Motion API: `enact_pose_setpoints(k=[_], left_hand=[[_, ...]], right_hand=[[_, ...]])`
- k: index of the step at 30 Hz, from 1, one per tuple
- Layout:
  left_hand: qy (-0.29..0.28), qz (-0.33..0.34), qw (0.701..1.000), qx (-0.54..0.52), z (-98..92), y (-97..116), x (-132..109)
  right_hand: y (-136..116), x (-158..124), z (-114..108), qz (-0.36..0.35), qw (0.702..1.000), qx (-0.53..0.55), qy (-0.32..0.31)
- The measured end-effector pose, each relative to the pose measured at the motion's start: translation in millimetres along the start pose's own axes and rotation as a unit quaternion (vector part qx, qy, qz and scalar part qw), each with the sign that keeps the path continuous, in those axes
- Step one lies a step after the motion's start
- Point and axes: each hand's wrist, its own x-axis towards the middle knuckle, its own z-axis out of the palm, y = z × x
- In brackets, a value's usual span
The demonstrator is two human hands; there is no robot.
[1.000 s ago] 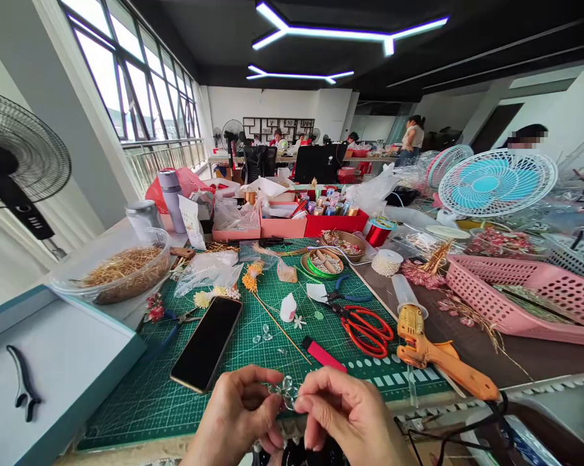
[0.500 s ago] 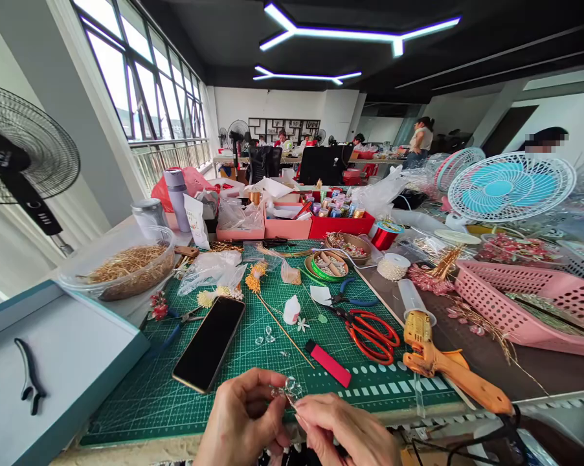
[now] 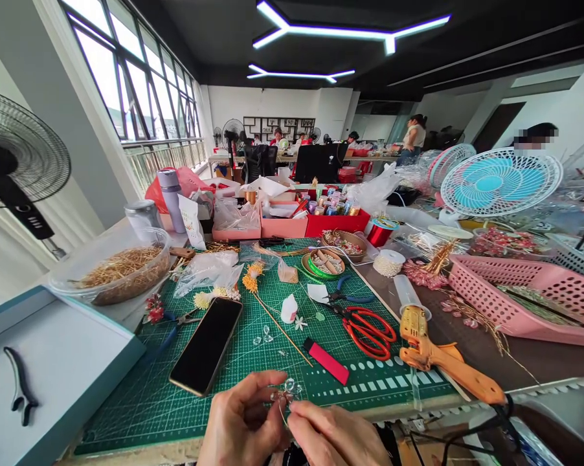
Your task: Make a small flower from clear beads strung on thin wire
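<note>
Low on the green cutting mat (image 3: 122,414), my left hand (image 3: 241,417) and my right hand (image 3: 333,439) pinch a small transparent bead flower (image 3: 287,391) on thin wire between their fingertips. A black smartphone (image 3: 206,346) lies on the mat to the left of my hands. Just beyond them are a red-and-black strip (image 3: 325,361) and loose transparent beads (image 3: 267,334). Red-handled scissors (image 3: 368,333) rest to the right. My fingers hide part of the flower and wire.
An orange hot glue gun (image 3: 432,353) lies past the mat's right edge, beside a pink plastic basket (image 3: 510,291). A tub of straw-coloured fibres (image 3: 122,268) and a tray with black pliers (image 3: 20,395) sit left. Boxes of supplies fill the far table edge.
My right hand has sunk lower and closer to my left, and the flower has turned slightly between my fingers. The view has shifted only a little.
</note>
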Motion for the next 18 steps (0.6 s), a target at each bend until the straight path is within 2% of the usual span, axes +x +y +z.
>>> enact_pose_setpoints(k=[5,10,14,16,17,18], left_hand=[[-0.009,-0.016,0.999,-0.05,0.1,-0.1,-4.5],[-0.072,-0.046,0.995,-0.042,-3.8,5.3,-7.3],[-0.096,-0.07,0.991,-0.061,-6.3,9.2,-4.5],[-0.084,-0.072,0.992,-0.064,-6.1,9.3,-3.9],[-0.072,-0.072,0.993,-0.062,-5.5,9.0,-4.3],[-0.061,-0.073,0.994,-0.06,-4.5,8.6,-5.0]], right_hand=[[1.6,3.7,1.4,0.014,1.0,-0.016,0.013],[1.8,6.0,3.8,0.04,0.999,0.018,0.019],[1.7,3.2,-0.6,0.079,0.994,0.073,0.008],[4.2,3.6,-6.7,0.191,0.966,0.171,-0.017],[6.2,4.9,-10.1,0.284,0.927,0.241,-0.038],[8.5,7.0,-13.2,0.386,0.865,0.315,-0.063]])
